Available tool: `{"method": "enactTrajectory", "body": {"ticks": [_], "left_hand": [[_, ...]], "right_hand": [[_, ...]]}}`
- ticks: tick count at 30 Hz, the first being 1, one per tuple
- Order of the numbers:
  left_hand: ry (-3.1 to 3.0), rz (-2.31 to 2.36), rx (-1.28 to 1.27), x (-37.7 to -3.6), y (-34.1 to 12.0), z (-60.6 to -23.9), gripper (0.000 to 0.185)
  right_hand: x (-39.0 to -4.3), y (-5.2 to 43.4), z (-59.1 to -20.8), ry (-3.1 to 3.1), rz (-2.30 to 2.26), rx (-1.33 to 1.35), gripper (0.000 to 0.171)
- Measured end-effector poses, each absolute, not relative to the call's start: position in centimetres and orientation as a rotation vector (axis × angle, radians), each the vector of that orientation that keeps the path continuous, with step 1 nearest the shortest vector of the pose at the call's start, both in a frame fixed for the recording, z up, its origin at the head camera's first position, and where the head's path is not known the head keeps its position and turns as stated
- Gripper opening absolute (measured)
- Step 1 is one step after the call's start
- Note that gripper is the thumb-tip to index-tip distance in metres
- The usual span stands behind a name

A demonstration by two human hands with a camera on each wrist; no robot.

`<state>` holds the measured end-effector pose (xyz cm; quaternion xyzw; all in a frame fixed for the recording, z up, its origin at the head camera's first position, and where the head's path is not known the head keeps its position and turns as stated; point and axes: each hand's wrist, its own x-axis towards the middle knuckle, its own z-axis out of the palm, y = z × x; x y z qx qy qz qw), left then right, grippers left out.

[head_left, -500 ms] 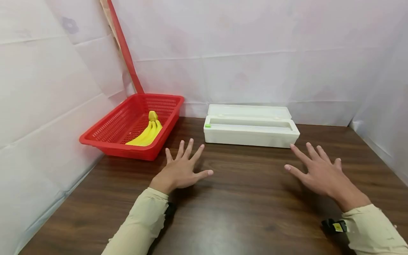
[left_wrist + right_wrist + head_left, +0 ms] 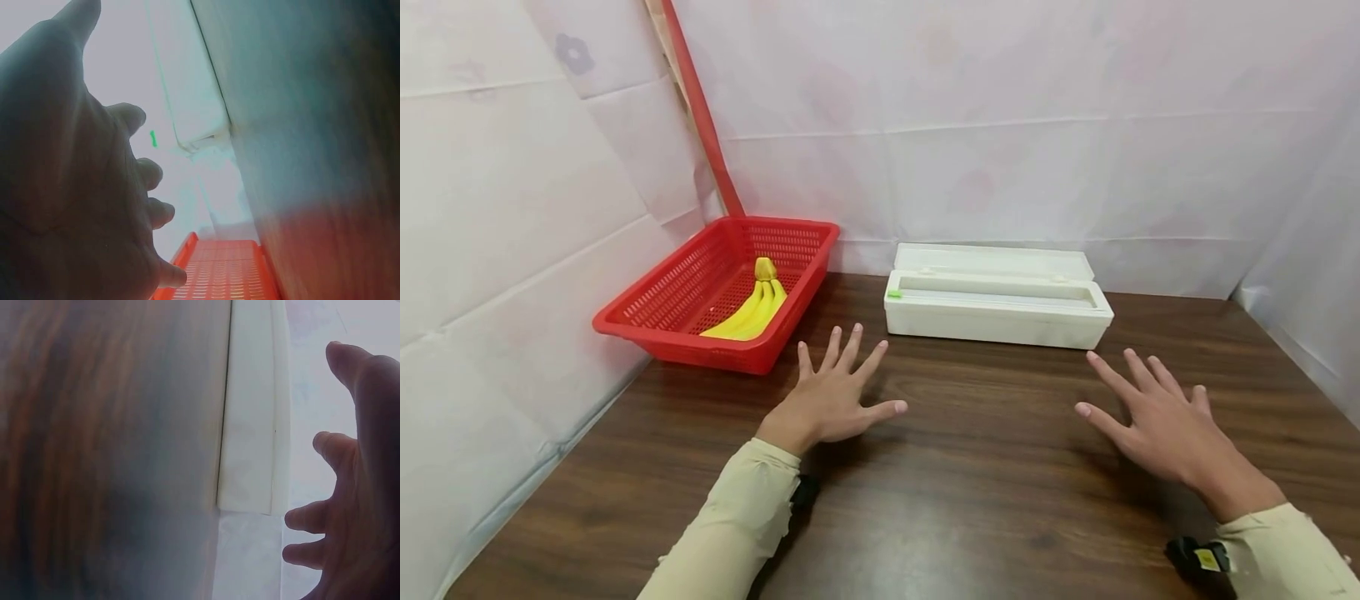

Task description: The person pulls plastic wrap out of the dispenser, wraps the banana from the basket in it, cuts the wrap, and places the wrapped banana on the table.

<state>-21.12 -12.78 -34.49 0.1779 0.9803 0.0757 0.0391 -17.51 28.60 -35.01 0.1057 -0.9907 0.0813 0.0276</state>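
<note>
Hardly anything has moved since half a second ago: your hands have kept their places and only your head has shifted a touch, nudging the whole scene slightly right in view. Your left hand (image 2: pixel 827 400) hovers palm-down over the table (image 2: pixel 970 492), fingers spread and straight, holding nothing. Your right hand (image 2: pixel 1157 412) does the same, splayed and empty.

Between and just beyond your hands sits the long white dispenser box (image 2: pixel 996 308), lid open, against the back wall. To its left is the red basket (image 2: pixel 647 321), with a bunch of bananas (image 2: pixel 752 310) lying inside.

Watch a few things. The box looks light, so a one-sided push from your right fingertips, which are near its front right corner, would likely skid or swing it rather than let you grip it. The raised lid could flop shut on your fingers if you knock it. Your left hand is near the basket's corner; a careless sweep could shove the basket toward the table edge.
</note>
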Motion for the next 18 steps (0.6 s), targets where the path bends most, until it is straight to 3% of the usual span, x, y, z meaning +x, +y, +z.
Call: {"method": "enactTrajectory", "body": {"ticks": [18], "left_hand": [[2.975,0.224,0.574,-20.8,-12.44,-34.49,0.093]], "right_hand": [[-17.09,28.33,-35.06,-3.05,0.317,0.356,0.081]]}}
